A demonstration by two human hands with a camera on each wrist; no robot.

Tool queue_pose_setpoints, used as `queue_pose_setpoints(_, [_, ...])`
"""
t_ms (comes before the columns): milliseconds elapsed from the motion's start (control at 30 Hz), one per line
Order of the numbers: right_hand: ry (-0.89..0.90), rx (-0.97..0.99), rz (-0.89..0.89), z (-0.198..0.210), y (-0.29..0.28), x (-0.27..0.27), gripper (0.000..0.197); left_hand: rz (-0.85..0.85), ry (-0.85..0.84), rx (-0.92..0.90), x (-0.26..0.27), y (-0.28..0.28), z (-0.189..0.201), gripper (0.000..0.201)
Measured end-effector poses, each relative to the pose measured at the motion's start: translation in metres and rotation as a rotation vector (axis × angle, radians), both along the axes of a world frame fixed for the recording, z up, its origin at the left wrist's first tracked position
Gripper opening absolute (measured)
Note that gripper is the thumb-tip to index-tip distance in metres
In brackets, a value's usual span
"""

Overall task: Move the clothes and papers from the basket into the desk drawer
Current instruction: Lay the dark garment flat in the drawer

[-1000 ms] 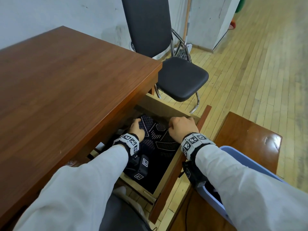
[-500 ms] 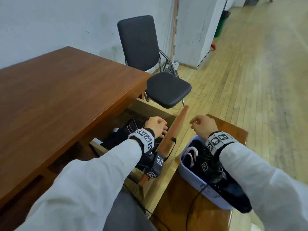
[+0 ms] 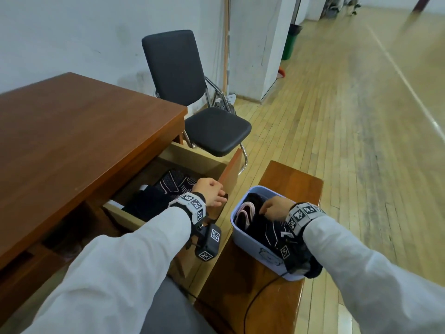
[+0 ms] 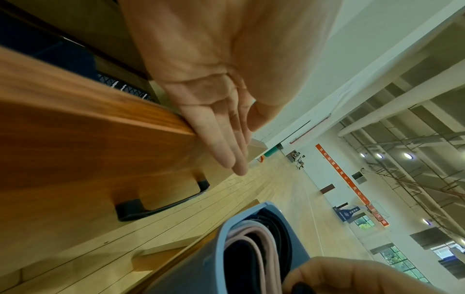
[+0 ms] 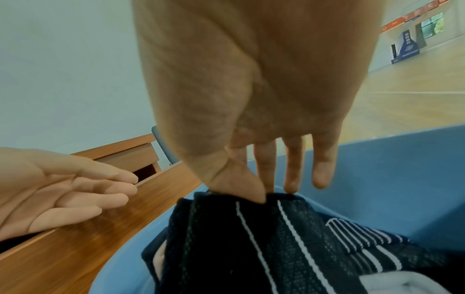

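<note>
The desk drawer point(image 3: 231, 169) stands pulled out, with dark patterned clothes point(image 3: 173, 182) lying inside. To its right a light blue basket point(image 3: 250, 247) on a wooden bench holds more dark clothes and a pink-edged piece point(image 3: 245, 213). My right hand point(image 3: 265, 209) reaches into the basket; thumb and fingers point(image 5: 266, 196) pinch the top edge of a dark white-striped garment point(image 5: 251, 238). My left hand point(image 3: 220, 200) hovers over the drawer's front panel, fingers point(image 4: 236, 163) straight and empty, above the black handle point(image 4: 161, 206). No papers show.
The brown desk top point(image 3: 84, 141) fills the left. A black chair point(image 3: 216, 131) stands just beyond the drawer. The basket sits on a glossy wooden bench point(image 3: 289, 179), and a black cable point(image 3: 260, 292) runs across it. Open wooden floor lies to the right.
Both hands came out of the drawer. The right hand swung right into the basket and took hold of the striped garment. The left hand drew back to the drawer's front edge.
</note>
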State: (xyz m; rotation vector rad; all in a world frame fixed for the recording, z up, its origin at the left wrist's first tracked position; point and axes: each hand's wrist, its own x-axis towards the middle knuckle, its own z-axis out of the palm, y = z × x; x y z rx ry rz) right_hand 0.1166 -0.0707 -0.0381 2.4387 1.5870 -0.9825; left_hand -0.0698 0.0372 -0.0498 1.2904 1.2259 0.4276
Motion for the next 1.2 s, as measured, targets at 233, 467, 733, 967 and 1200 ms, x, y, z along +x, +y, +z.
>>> queue_pose_setpoints(233, [-0.014,0.123,0.043,0.001,-0.005,0.015,0.024,-0.014,0.004,0.029,-0.001,-0.005,0.002,0.027])
queue_pose_setpoints(467, [-0.144,0.275,0.059,0.012,-0.003,0.018,0.022,-0.017,-0.018,-0.009,-0.003,-0.007,0.007,0.028])
queue_pose_setpoints(733, [-0.080,0.507,0.059,0.026,0.012,0.011,0.022,-0.067,0.010,0.034,-0.005,-0.007,0.005,0.049])
queue_pose_setpoints(967, [0.056,0.632,0.235,0.039,0.027,-0.021,0.021,-0.352,-0.185,-0.068,0.022,-0.027,0.025,0.045])
queue_pose_setpoints(1200, [0.172,0.469,-0.244,0.022,0.008,0.002,0.048,-0.304,-0.088,-0.051,0.015,-0.015,0.024,0.027])
